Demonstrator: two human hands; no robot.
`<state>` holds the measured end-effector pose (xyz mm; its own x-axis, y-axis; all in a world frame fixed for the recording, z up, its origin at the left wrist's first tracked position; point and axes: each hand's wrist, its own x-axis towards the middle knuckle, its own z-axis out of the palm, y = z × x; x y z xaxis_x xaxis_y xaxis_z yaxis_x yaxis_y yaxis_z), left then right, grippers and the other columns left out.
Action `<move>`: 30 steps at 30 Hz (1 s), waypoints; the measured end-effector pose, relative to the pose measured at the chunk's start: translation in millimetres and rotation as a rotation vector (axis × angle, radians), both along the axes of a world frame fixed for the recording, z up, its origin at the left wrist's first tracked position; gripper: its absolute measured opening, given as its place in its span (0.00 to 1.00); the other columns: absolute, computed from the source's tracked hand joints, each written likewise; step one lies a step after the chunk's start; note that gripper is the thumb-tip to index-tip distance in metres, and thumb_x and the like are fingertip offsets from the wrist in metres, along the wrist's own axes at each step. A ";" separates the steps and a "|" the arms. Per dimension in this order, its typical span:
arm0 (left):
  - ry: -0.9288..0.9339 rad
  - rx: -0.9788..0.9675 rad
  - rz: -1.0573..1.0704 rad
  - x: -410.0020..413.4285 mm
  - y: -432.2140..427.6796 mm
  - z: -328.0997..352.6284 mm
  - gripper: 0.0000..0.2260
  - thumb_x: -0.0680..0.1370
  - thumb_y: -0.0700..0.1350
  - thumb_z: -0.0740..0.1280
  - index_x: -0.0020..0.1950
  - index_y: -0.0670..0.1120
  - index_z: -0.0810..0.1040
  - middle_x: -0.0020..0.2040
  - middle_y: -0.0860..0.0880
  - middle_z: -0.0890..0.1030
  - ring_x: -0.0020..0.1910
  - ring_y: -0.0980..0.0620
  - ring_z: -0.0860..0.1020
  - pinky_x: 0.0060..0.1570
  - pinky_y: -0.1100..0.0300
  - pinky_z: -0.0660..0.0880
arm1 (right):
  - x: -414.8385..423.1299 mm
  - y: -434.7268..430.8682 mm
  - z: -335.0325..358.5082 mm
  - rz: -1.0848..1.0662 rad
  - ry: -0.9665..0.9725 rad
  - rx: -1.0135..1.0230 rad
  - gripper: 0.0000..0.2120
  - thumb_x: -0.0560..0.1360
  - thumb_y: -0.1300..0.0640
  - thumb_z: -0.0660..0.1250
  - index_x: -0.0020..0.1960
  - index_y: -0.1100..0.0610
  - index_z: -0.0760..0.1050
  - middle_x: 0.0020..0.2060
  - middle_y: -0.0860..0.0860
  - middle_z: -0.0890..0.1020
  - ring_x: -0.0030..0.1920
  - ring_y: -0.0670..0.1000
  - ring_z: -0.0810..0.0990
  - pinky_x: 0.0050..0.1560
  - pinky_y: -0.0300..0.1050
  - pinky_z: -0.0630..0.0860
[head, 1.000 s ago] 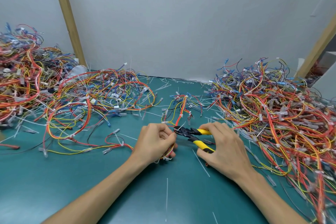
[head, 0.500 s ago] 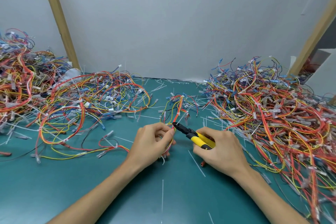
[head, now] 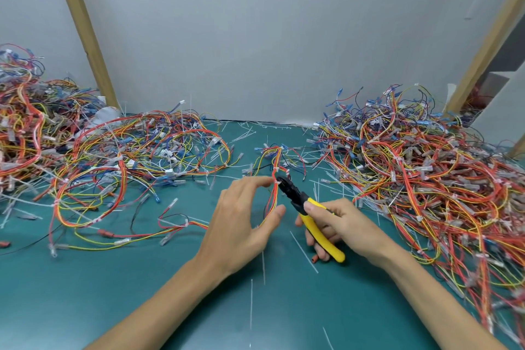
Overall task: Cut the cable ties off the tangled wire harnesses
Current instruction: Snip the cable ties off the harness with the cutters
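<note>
Surface: teal mat [head: 85, 293] covering the table, with thin white cut strips [head: 251, 304] lying loose on it in the foreground. Both forearms enter from the bottom edge.

Left hand [head: 238, 224]: fingers loosely curved round the wire harness [head: 273, 193], thumb in front of the wires, forefinger tip touching them higher up, with a wide gap between the two.

Right hand [head: 346, 224]: wrapped round the yellow handles of the cutters [head: 312, 216], thumb lying on the upper handle. The black jaws point up and to the left, and their tip meets the harness at a white cable tie [head: 276, 182], just beside the left forefinger. Jaws look nearly closed; the exact gap is too small to read.

The harness runs from the hands away toward the wall, its far end fanning out flat on the mat.

Farther out: a spread tangle of wires [head: 127, 156] to the left, a taller heap [head: 20, 128] at the far left edge, and a big pile [head: 426, 167] to the right.

Background: plain grey wall [head: 270, 37], with a slanting wooden post [head: 82, 23] on the left and another wooden post [head: 488, 40] on the right.
</note>
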<state>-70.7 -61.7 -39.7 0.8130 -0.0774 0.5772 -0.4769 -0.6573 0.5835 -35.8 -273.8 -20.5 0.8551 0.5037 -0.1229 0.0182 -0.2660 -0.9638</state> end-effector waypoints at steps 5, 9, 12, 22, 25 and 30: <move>0.263 -0.381 -0.018 5.8 3.2 7.2 0.07 0.80 0.52 0.64 0.49 0.50 0.78 0.46 0.56 0.82 0.49 0.61 0.79 0.46 0.68 0.73 | -2.9 3.7 0.4 -0.003 -0.041 -0.041 0.28 0.74 0.33 0.62 0.44 0.60 0.81 0.32 0.58 0.80 0.25 0.55 0.76 0.34 0.56 0.81; 0.456 -0.404 -0.040 11.7 12.4 9.2 0.07 0.79 0.52 0.66 0.49 0.51 0.80 0.39 0.60 0.82 0.41 0.58 0.80 0.41 0.66 0.72 | -4.8 7.5 -0.9 -0.026 -0.100 -0.107 0.29 0.72 0.31 0.62 0.43 0.58 0.81 0.31 0.57 0.81 0.25 0.55 0.77 0.35 0.66 0.79; 0.601 -0.574 -0.160 12.6 11.5 9.2 0.10 0.79 0.51 0.65 0.55 0.47 0.79 0.37 0.57 0.79 0.31 0.56 0.73 0.35 0.68 0.71 | -6.0 7.8 0.5 -0.037 -0.108 -0.112 0.29 0.73 0.31 0.61 0.43 0.58 0.81 0.31 0.58 0.81 0.26 0.56 0.78 0.35 0.66 0.79; 0.691 -0.761 -0.250 13.0 13.3 6.9 0.10 0.76 0.51 0.69 0.45 0.44 0.80 0.34 0.52 0.74 0.21 0.56 0.62 0.22 0.68 0.56 | -12.4 12.8 -1.2 -0.112 -0.245 -0.165 0.23 0.77 0.38 0.62 0.41 0.57 0.80 0.31 0.55 0.82 0.25 0.53 0.79 0.27 0.45 0.76; 0.626 -0.759 -0.212 12.2 10.3 1.9 0.09 0.78 0.50 0.68 0.47 0.44 0.82 0.44 0.52 0.84 0.20 0.55 0.70 0.23 0.67 0.62 | -14.8 16.5 -2.6 -0.157 -0.309 -0.195 0.21 0.78 0.40 0.63 0.41 0.56 0.80 0.30 0.54 0.82 0.25 0.55 0.79 0.26 0.44 0.75; 0.536 -0.712 -0.193 13.1 9.3 -2.1 0.10 0.80 0.47 0.66 0.49 0.40 0.81 0.43 0.51 0.85 0.19 0.56 0.65 0.25 0.69 0.64 | -18.7 21.1 -7.3 -0.309 -0.678 -0.525 0.24 0.71 0.28 0.55 0.43 0.47 0.77 0.27 0.46 0.77 0.31 0.47 0.75 0.35 0.46 0.73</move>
<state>-57.6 -52.3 -41.8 0.9959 -0.0102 0.0895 -0.0895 0.0065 0.9960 -54.6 -252.7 -27.7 0.9153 0.2615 0.3064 0.3918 -0.7548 -0.5261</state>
